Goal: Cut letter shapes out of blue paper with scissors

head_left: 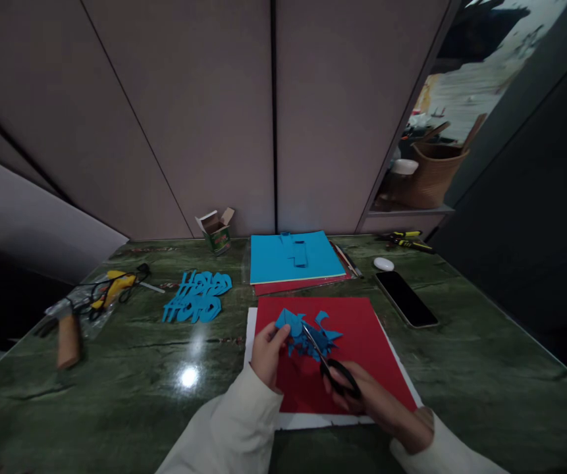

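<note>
my left hand (267, 354) pinches the cut blue paper (307, 336), which sits at two o'clock from that hand, on the red sheet (362, 326). my right hand (362, 395) grips the black-handled scissors (338, 376), blades in the paper.

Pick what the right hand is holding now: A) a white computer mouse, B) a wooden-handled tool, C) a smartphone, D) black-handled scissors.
D. The right hand grips the black-handled scissors, whose blades reach into the blue paper above the red sheet.
</note>
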Available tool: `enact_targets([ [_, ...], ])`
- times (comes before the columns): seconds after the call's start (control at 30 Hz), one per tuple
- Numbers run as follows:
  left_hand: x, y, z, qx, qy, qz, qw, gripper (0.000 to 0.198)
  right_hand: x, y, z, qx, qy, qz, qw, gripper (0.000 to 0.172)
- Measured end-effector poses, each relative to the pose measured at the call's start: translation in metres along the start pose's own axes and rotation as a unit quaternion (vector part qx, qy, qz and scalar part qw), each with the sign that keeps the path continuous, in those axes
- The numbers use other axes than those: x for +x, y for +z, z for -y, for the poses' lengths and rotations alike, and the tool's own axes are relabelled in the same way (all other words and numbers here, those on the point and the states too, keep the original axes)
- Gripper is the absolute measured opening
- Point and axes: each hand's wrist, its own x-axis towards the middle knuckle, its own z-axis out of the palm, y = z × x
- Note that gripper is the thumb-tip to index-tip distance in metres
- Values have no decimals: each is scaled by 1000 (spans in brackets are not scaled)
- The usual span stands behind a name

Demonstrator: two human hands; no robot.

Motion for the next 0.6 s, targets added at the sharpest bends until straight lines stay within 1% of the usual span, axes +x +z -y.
enact_targets([
  [0.2,-2,1,-2,-1,-13,27,1000,19,3,-4,-7,9,-7,1,1000,42],
  [0.33,-4,3,-5,11,-13,35,999,17,5,-3,-9,8,-11,-12,1000,43],
  [0.5,-6,6,-11,30,-9,56,998,17,6,-2,-12,-22,-36,-32,999,41],
  [0.6,-7,6,-12,34,-7,54,998,17,6,-1,-14,-32,-41,-46,998,40],
])
